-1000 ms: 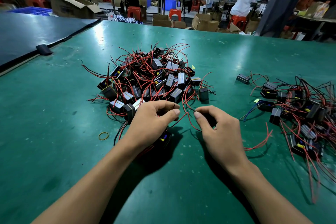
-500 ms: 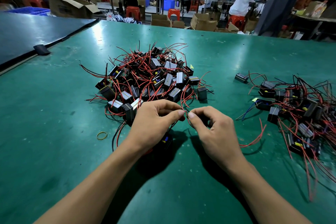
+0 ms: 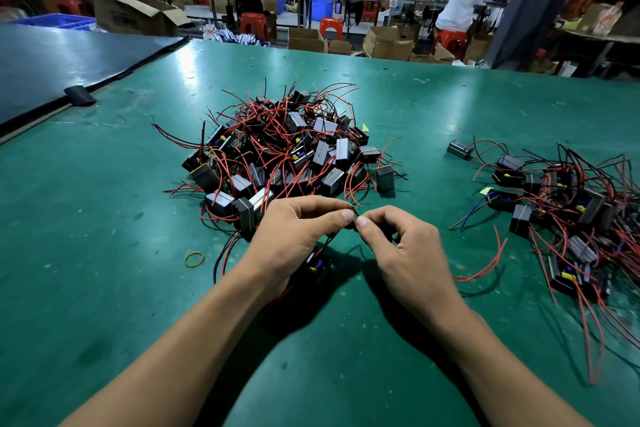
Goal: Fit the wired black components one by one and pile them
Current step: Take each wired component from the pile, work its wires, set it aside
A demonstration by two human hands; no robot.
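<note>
the right hand has closed in on the left hand, both now pinching the red wire above a black component, so this fitting looks underway.

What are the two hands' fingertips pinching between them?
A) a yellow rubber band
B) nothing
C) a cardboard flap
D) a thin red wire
D: the left hand and right hand meet fingertip to fingertip on a thin red wire, while the yellow rubber band lies untouched on the green table.
</note>
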